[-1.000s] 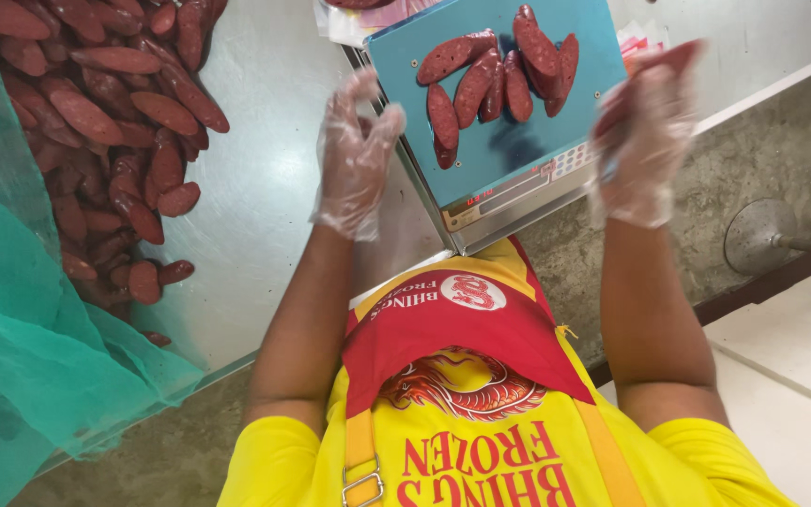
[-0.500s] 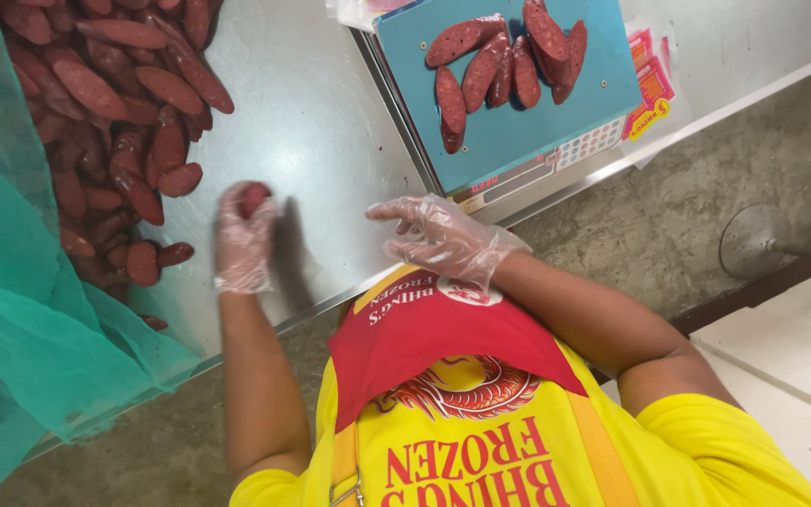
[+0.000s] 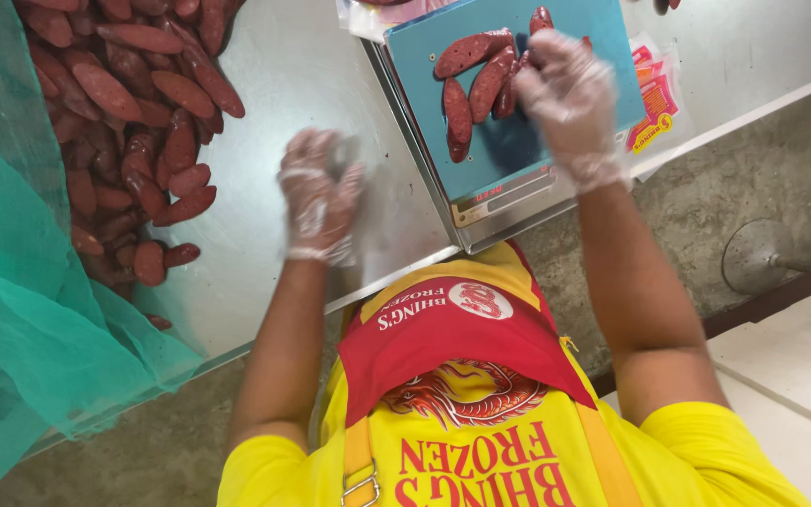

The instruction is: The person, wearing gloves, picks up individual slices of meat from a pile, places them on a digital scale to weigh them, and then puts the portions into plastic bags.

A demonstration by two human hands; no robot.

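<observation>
Sausages [image 3: 477, 77] lying on teal scale tray [image 3: 537, 141], right hand [image 3: 570, 94] spread open, touching them; left hand [image 3: 319, 197] pinching clear plastic bag [image 3: 354, 188] near metal table's [image 3: 274, 84] front edge.

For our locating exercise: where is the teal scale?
Head view, upper right: the teal scale sits on the steel table, right of the sausage pile, under the gloved right hand.

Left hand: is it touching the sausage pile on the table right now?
Apart. The head view shows a strip of bare steel table between the gloved left hand and the nearest sausages of the sausage pile.
</observation>
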